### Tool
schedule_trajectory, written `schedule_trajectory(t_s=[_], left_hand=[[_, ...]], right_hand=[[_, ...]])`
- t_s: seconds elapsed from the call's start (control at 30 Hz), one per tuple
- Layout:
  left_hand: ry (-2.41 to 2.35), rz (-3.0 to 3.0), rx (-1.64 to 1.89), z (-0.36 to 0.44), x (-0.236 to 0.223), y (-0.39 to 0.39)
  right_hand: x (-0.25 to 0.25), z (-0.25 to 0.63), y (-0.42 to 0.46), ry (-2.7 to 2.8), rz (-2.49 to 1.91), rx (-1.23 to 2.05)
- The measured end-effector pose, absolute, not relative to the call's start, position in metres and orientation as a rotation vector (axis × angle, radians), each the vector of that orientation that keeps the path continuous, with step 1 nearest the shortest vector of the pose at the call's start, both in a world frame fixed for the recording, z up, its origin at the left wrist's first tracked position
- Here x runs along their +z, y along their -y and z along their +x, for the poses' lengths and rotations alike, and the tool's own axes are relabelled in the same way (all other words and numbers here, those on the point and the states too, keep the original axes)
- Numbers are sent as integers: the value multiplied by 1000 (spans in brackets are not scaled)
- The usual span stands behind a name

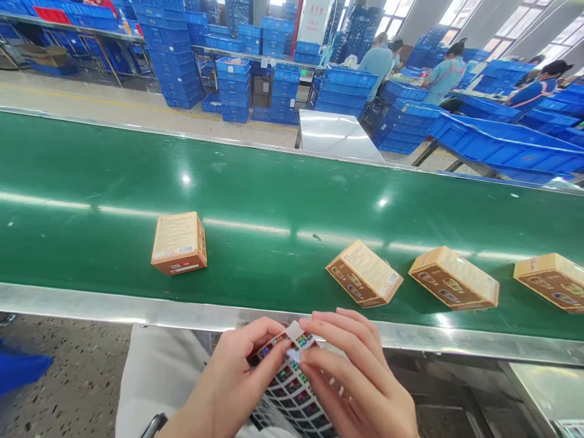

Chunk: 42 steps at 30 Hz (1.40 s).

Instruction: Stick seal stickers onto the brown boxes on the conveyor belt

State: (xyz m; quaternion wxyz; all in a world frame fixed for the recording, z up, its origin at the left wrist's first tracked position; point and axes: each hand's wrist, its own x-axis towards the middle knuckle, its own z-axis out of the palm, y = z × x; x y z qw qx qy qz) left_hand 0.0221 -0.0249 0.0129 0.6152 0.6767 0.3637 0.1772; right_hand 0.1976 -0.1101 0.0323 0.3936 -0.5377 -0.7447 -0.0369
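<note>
A sheet of small shiny stickers (296,389), dark rainbow squares with white gaps between them, is held low over my lap near the conveyor's front edge. My left hand (241,371) pinches its upper left edge between thumb and fingers. On the right, my right hand (360,371) has its fingertips closed on the upper corner, where a bare pale patch (294,330) of backing shows. A small whitish piece (294,353) lies between the fingertips of both hands; whether it is a loose sticker I cannot make out. The sheet's lower part curves down toward my lap.
A green conveyor belt (255,182) runs across in front of me. On it lie a brown box (179,240) at left and several like it at right, including a tilted box (365,274). Beyond stand a metal table (335,131), stacked blue crates (166,55) and several seated people.
</note>
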Motion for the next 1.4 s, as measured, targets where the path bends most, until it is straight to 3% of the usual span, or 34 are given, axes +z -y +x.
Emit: schedule_trajectory(t_s=[0.1,0.2,0.3,0.43,0.6,0.8,1.13,1.4], left_hand=[[-775,1543,334,30,15,24],[-659,1638,241,39,21,19],[-472,1716,219,50,28,15],[-314,1834,195,72,30,7],[-212,2035,229,110,18,-3],[-150,2071,249,138,7,-2],[-129,2085,247,155,11,5],[-61,2087,248,174,3,7]], right_hand=[[32,243,107,1677,-1478,142],[16,306,95,1309,-1691,130],[-6,341,85,1176,-1824,394],[-17,327,81,1008,-1844,508],[-2,314,81,782,-1724,515],[8,333,75,618,-1643,741],[3,336,80,629,-1764,568],[3,340,78,658,-1975,221]])
